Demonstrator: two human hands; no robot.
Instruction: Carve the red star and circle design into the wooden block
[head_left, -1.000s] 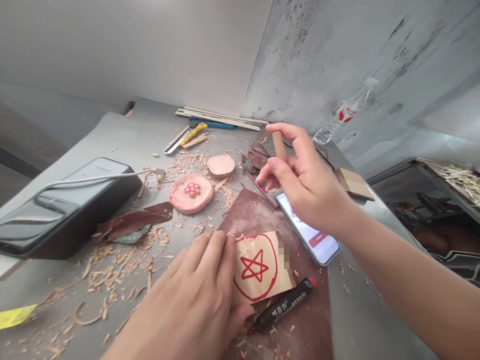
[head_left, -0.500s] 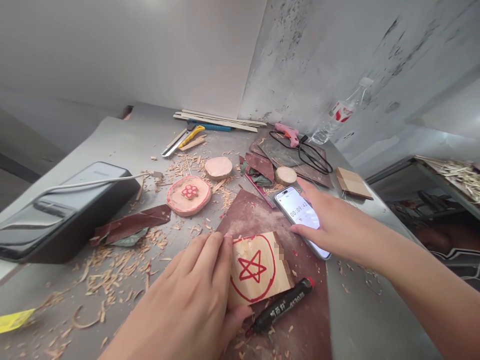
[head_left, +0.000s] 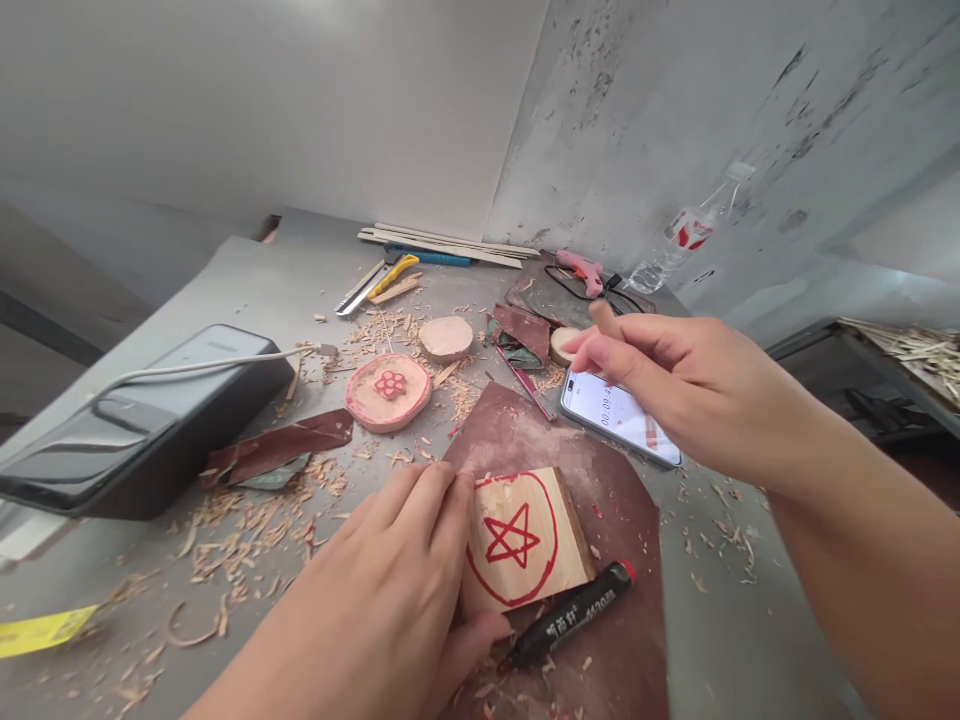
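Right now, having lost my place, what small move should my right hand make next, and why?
Probably move the right hand from above the phone to the yellow-handled utility knife lying further back. The left hand pins the wood block, whose red star and circle look drawn but uncut, unlike the raised flower on the pink-painted wood disc.

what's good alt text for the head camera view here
A person's left hand holds a wooden block marked with a red star inside a red circle on brown sandpaper, beside a black marker. The right hand hovers over a phone. Wood shavings litter the metal work surface.
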